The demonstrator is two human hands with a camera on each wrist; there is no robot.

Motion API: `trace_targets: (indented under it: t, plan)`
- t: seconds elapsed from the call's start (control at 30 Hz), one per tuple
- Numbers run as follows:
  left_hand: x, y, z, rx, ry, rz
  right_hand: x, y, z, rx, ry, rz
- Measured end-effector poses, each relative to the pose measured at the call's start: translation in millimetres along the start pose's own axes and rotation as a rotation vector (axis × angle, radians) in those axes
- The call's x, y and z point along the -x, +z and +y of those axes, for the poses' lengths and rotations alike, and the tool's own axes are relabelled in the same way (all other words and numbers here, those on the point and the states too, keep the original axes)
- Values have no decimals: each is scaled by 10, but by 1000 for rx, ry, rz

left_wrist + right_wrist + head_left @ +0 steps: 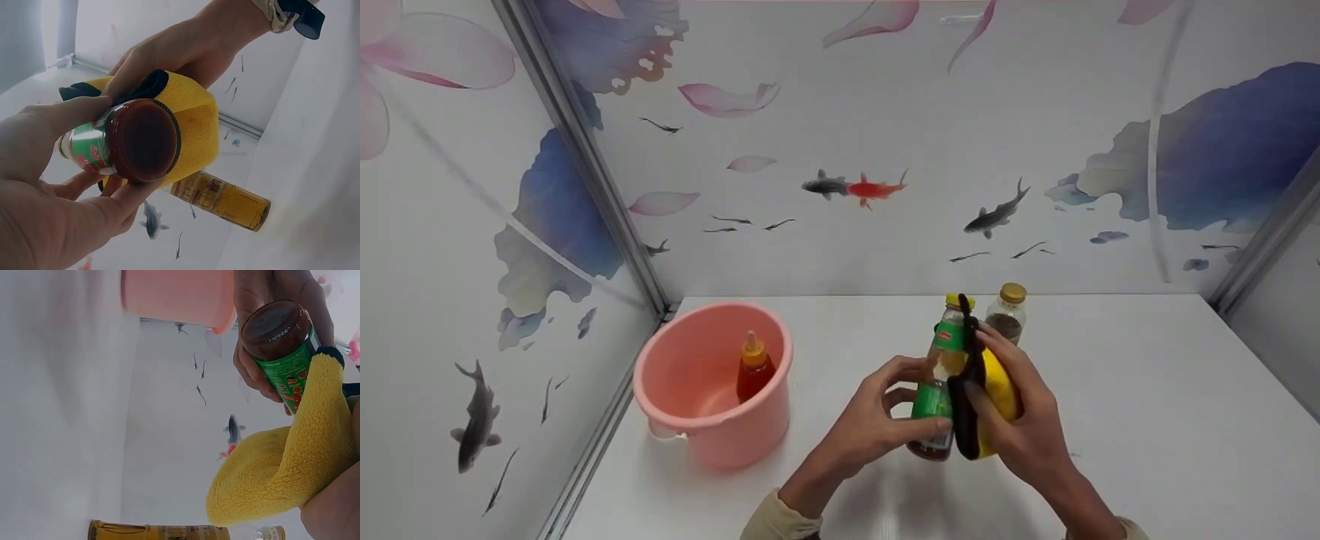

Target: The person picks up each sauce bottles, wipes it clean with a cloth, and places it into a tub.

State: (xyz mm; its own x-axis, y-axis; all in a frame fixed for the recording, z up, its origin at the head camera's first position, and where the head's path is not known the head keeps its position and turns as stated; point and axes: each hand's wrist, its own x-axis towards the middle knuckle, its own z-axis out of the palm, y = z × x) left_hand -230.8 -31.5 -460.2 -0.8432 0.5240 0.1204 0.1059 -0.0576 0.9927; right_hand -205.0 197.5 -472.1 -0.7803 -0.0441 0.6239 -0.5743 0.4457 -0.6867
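Note:
My left hand (877, 409) grips a glass sauce bottle (936, 397) with green labels and a yellow cap, tilted a little, thumb across its lower front. Its dark red-brown base (143, 140) faces the left wrist camera, lifted off the table. In my right hand (1020, 405) is a folded cloth (997, 386), yellow and fluffy with a black edge, pinched between thumb and fingers. The cloth lies against the right side of the bottle. In the right wrist view the yellow cloth (270, 472) hangs in a fold beside the bottle's green label (287, 377).
A pink bucket (712, 427) stands on the left of the white table (1147, 420), with a red squeeze bottle (754, 371) inside. Behind my right hand is a glass bottle (1006, 311) with a gold cap; a bottle of amber liquid (225, 202) shows in the left wrist view.

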Motion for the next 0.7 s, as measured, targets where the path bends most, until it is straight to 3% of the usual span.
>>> trace_targets:
  t: [0.23, 0.4, 0.7]
  plan:
    - [7, 13, 5, 16, -15, -39, -14, -16, -21, -17, 9, 12]
    - [6, 40, -3, 75, -12, 4, -12, 1, -10, -3, -11, 16]
    - [-13, 5, 17, 99, 79, 100, 29, 54, -37, -1, -10, -37]
